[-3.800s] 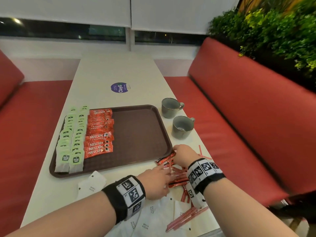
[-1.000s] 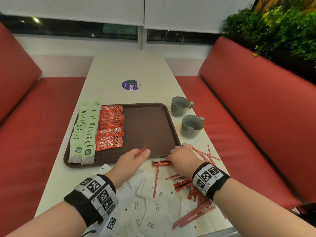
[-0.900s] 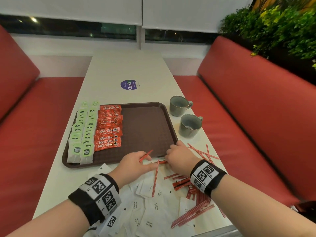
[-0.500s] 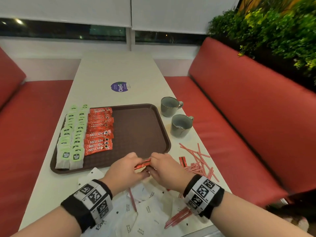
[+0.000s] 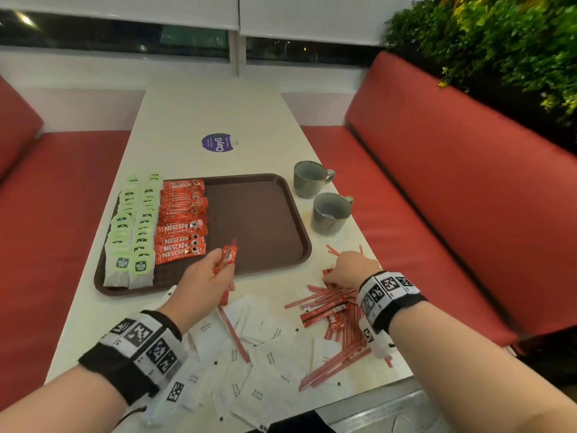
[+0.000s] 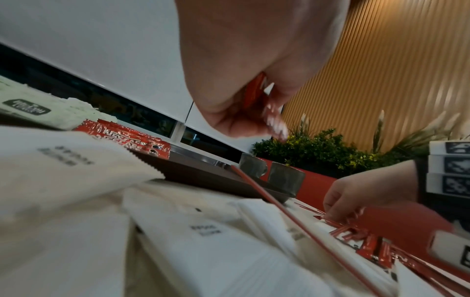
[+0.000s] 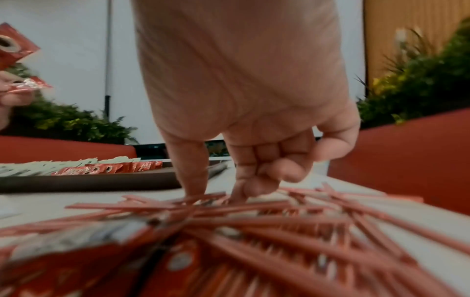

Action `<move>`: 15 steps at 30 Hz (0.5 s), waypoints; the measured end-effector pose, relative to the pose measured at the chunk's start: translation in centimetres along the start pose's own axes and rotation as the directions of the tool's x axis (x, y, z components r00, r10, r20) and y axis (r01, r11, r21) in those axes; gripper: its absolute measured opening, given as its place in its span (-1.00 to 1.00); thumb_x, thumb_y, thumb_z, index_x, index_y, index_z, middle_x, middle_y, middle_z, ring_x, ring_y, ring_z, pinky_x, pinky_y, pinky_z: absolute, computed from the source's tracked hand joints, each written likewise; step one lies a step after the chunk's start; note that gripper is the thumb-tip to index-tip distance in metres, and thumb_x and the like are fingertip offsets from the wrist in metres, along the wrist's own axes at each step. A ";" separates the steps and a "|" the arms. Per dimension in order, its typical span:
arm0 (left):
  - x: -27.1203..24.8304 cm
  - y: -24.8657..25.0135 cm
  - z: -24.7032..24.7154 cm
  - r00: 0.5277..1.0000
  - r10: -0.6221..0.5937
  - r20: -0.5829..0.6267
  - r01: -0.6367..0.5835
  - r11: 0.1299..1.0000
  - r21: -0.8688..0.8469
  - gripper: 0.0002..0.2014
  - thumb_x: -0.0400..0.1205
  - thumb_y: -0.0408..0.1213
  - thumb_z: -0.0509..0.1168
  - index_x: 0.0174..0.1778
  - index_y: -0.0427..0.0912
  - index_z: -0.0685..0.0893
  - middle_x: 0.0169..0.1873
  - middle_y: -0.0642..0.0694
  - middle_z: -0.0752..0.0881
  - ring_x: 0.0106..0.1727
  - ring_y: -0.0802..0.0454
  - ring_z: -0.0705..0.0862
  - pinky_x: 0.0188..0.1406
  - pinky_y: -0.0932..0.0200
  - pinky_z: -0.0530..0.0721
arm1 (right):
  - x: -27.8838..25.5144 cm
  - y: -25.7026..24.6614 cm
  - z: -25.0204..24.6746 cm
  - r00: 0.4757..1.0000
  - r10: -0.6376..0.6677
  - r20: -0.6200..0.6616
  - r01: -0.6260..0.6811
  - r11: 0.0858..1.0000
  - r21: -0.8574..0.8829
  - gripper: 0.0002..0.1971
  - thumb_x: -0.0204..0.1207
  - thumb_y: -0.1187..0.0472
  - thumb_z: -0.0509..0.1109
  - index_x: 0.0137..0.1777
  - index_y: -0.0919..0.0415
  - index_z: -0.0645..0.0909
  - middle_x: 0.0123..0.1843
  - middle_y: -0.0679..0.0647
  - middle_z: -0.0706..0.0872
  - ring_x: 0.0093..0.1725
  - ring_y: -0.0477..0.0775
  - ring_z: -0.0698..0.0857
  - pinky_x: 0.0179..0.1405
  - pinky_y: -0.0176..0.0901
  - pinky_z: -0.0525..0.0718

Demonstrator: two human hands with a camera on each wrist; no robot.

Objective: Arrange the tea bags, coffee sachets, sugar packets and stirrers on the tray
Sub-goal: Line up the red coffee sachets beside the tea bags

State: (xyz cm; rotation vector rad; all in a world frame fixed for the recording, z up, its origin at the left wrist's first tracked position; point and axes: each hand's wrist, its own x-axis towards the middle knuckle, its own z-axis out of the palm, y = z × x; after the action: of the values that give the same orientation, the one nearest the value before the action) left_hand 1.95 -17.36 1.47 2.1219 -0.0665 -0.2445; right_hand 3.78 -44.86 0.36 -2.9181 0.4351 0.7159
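Left hand [image 5: 204,281] grip pinches coffee sachets [image 5: 227,257] above near edge of tray [image 5: 259,214]. Right hand [image 5: 351,269] fingertips [image 7: 193,186] on stirrers [image 5: 331,296] on bench [image 5: 215,110]; grip unclear.

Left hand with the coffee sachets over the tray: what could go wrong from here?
1. The left hand pinches several coffee sachets loosely fanned; one could slip and land askew on the tray, off the coffee row.
2. The right hand digs in the stirrer pile near the table edge; stirrers may get flicked off.
3. Sachets mixed among the stirrers could be missed.
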 end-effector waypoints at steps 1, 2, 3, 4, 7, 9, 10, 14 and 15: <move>-0.1 0.2 0.0 1.000 -0.023 0.011 0.023 0.998 -0.055 -0.86 0.70 -0.28 0.14 -0.12 -0.14 0.58 -0.29 -0.14 0.74 -0.36 0.04 0.66 -0.39 0.20 0.60 | 0.2 -0.2 0.1 1.000 0.009 0.001 -0.009 0.998 0.055 -0.75 0.45 -0.06 0.38 -0.27 0.11 0.52 -0.24 -0.02 0.62 -0.09 0.07 0.64 0.13 0.01 0.62; -0.3 0.4 0.1 0.999 -0.050 0.023 0.052 0.992 -0.113 -0.88 0.70 -0.32 0.14 -0.09 -0.15 0.57 -0.27 -0.17 0.75 -0.33 0.02 0.69 -0.37 0.19 0.65 | 0.6 -0.4 0.2 1.000 0.013 0.005 -0.013 0.995 0.100 -0.76 0.44 0.00 0.39 -0.33 0.11 0.52 -0.28 -0.01 0.61 -0.14 0.06 0.64 0.04 -0.05 0.64; -0.5 0.5 0.1 0.996 -0.079 0.037 0.084 0.982 -0.168 -0.89 0.69 -0.36 0.14 -0.07 -0.16 0.57 -0.25 -0.19 0.75 -0.32 0.00 0.72 -0.33 0.14 0.70 | 1.0 -0.7 0.4 1.000 0.009 0.013 -0.011 0.992 0.129 -0.76 0.43 0.03 0.40 -0.37 0.12 0.52 -0.30 0.00 0.60 -0.18 0.05 0.63 -0.06 -0.11 0.62; -0.7 0.7 0.1 0.993 -0.103 0.053 0.112 0.972 -0.207 -0.89 0.68 -0.40 0.14 -0.06 -0.19 0.56 -0.24 -0.22 0.74 -0.32 -0.02 0.74 -0.28 0.08 0.72 | 1.3 -1.0 0.6 1.000 0.002 0.018 -0.005 0.989 0.145 -0.74 0.44 0.03 0.41 -0.38 0.13 0.51 -0.31 0.00 0.58 -0.19 0.04 0.61 -0.12 -0.14 0.57; -0.7 0.6 0.0 0.986 -0.123 0.112 0.142 0.973 -0.181 -0.89 0.62 -0.45 0.15 -0.07 -0.24 0.57 -0.32 -0.20 0.68 -0.39 -0.02 0.68 -0.31 0.08 0.71 | 1.9 -1.8 0.7 0.999 -0.036 0.022 0.032 0.987 0.155 -0.75 0.45 -0.01 0.43 -0.22 0.18 0.58 -0.21 0.04 0.63 -0.10 0.08 0.63 -0.11 -0.12 0.55; -0.6 0.6 -0.1 0.979 -0.122 0.163 0.147 0.977 -0.156 -0.92 0.58 -0.44 0.18 -0.09 -0.24 0.55 -0.39 -0.16 0.62 -0.44 -0.01 0.62 -0.35 0.10 0.67 | 2.0 -2.2 0.6 0.997 -0.076 0.014 0.072 0.982 0.174 -0.83 0.45 0.11 0.45 -0.12 0.22 0.64 -0.10 0.11 0.71 -0.03 0.12 0.68 -0.04 -0.09 0.64; -0.6 0.6 -0.1 0.975 -0.125 0.186 0.153 0.977 -0.146 -0.96 0.59 -0.41 0.21 -0.10 -0.23 0.55 -0.41 -0.15 0.61 -0.46 0.00 0.60 -0.36 0.10 0.65 | 2.1 -2.2 0.6 0.996 -0.094 -0.008 0.093 0.971 0.221 -0.90 0.46 0.19 0.45 -0.13 0.21 0.64 -0.09 0.12 0.72 -0.04 0.12 0.69 -0.02 -0.10 0.67; -0.8 0.8 -0.2 0.962 -0.154 0.226 0.201 0.959 -0.199 -0.87 0.58 -0.33 0.36 -0.19 -0.22 0.52 -0.42 -0.16 0.61 -0.50 0.03 0.60 -0.47 0.22 0.63 | 1.8 -1.8 0.4 0.987 -0.134 -0.093 0.161 0.721 0.674 -0.78 0.45 0.35 0.45 0.05 0.14 0.57 -0.28 0.05 0.73 -0.39 -0.04 0.64 -0.42 -0.32 0.59; -0.8 0.8 -0.2 0.959 -0.161 0.234 0.213 0.952 -0.220 -0.84 0.57 -0.34 0.38 -0.21 -0.21 0.51 -0.43 -0.16 0.60 -0.51 0.05 0.60 -0.50 0.26 0.62 | 1.8 -1.6 0.3 0.984 -0.142 -0.104 0.172 0.654 0.737 -0.73 0.47 0.38 0.44 0.13 0.16 0.57 -0.27 0.04 0.76 -0.38 -0.08 0.65 -0.39 -0.33 0.59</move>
State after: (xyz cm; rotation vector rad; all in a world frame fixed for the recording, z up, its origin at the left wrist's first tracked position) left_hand 1.22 -17.45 2.37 1.8512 0.0390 -0.5668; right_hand 5.70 -43.70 -0.67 -2.1399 0.3554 0.3290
